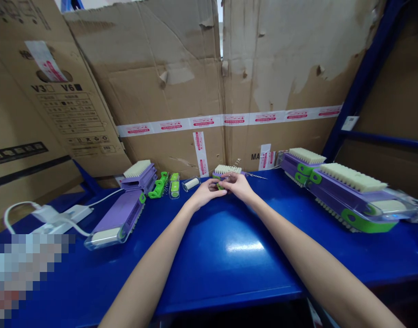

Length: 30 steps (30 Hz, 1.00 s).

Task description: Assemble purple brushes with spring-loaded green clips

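My left hand [207, 193] and my right hand [242, 186] meet at the middle of the blue table, fingers curled in. Between their fingertips is a small green part [220, 186], mostly hidden by the fingers. Right behind them sits a purple block with cream bristles [225, 169]. Several small metal springs [236, 162] show at its upper right. A thin pointed metal tool [256, 176] lies just right of my right hand.
At left stand purple bristled units [118, 212], green parts [158, 186], a clear-and-green piece [174, 187], a clear piece with a white roller [191, 183] and a white power strip [63, 219]. More purple-green brush units [352, 200] are at right. Cardboard [167, 91] walls the back.
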Each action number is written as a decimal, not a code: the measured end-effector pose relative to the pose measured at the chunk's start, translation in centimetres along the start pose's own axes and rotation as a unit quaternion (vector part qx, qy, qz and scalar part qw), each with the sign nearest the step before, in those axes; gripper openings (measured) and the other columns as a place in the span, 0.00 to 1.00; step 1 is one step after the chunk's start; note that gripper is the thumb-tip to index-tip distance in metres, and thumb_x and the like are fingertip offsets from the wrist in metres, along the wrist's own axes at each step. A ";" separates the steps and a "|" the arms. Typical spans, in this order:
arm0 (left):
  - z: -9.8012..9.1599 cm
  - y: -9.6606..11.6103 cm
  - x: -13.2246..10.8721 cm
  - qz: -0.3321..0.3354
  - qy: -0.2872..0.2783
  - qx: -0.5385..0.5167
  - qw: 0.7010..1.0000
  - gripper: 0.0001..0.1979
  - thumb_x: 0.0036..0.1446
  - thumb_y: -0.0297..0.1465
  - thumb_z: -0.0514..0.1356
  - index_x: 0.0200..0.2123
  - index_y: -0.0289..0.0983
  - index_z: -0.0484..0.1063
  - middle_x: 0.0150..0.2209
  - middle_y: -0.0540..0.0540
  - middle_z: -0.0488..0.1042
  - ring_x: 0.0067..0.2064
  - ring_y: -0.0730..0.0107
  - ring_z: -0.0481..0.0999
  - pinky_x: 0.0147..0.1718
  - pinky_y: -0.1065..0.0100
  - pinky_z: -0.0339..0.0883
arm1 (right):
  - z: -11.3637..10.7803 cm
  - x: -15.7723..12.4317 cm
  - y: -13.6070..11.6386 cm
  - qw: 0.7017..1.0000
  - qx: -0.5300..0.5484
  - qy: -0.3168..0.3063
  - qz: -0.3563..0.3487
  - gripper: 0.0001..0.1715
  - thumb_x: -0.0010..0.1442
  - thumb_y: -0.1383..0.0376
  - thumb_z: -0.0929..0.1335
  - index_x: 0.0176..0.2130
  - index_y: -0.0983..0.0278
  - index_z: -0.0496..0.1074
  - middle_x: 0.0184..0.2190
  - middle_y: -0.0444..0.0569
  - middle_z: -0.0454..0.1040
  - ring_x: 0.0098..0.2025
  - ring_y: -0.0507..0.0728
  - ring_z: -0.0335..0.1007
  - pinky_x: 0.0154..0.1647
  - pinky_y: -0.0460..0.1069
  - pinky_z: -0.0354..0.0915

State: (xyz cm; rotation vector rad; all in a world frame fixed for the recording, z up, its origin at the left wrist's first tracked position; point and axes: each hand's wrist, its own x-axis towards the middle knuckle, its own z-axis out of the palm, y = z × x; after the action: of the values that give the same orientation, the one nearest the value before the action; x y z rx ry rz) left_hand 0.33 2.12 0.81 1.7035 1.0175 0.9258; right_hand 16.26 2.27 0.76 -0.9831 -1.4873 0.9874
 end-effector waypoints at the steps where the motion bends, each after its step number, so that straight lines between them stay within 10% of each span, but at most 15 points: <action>1: 0.1 -0.2 0.0 0.026 0.020 0.057 0.998 0.30 0.43 0.32 0.69 0.50 0.33 0.64 0.46 0.39 0.73 0.47 0.61 0.73 0.49 0.57 0.66 | -0.1 0.1 0.3 1.000 -0.027 0.001 -0.012 0.20 0.46 0.62 0.72 0.40 0.68 0.71 0.24 0.45 0.75 0.25 0.51 0.70 0.24 0.44 0.65; 7: 0.2 -1.2 0.0 0.150 0.048 0.326 0.932 0.25 0.47 0.32 0.65 0.50 0.37 0.67 0.49 0.42 0.71 0.53 0.56 0.67 0.53 0.56 0.61 | -0.7 0.3 1.5 0.979 -0.196 0.010 -0.057 0.20 0.46 0.59 0.74 0.39 0.66 0.75 0.31 0.47 0.77 0.35 0.56 0.73 0.36 0.48 0.66; 16: 0.2 -1.1 -0.5 0.156 0.015 0.504 0.849 0.15 0.60 0.39 0.53 0.45 0.37 0.70 0.43 0.41 0.72 0.47 0.55 0.69 0.45 0.57 0.63 | -1.2 0.6 2.0 0.969 -0.242 0.026 -0.044 0.27 0.46 0.52 0.73 0.43 0.65 0.75 0.31 0.49 0.78 0.36 0.57 0.75 0.38 0.49 0.68; 30: 1.0 0.0 -1.1 0.211 -0.012 0.475 0.854 0.19 0.54 0.44 0.60 0.43 0.38 0.75 0.43 0.38 0.74 0.46 0.52 0.71 0.49 0.54 0.60 | -1.1 -0.4 -0.1 0.968 -0.242 0.058 -0.033 0.23 0.49 0.47 0.71 0.33 0.64 0.77 0.22 0.47 0.74 0.25 0.55 0.69 0.27 0.47 0.64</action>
State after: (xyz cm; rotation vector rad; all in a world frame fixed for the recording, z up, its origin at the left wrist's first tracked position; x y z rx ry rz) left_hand 0.78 0.81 0.35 2.8484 1.2006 0.6748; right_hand 17.38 1.97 0.81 -1.2991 -1.6875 0.5128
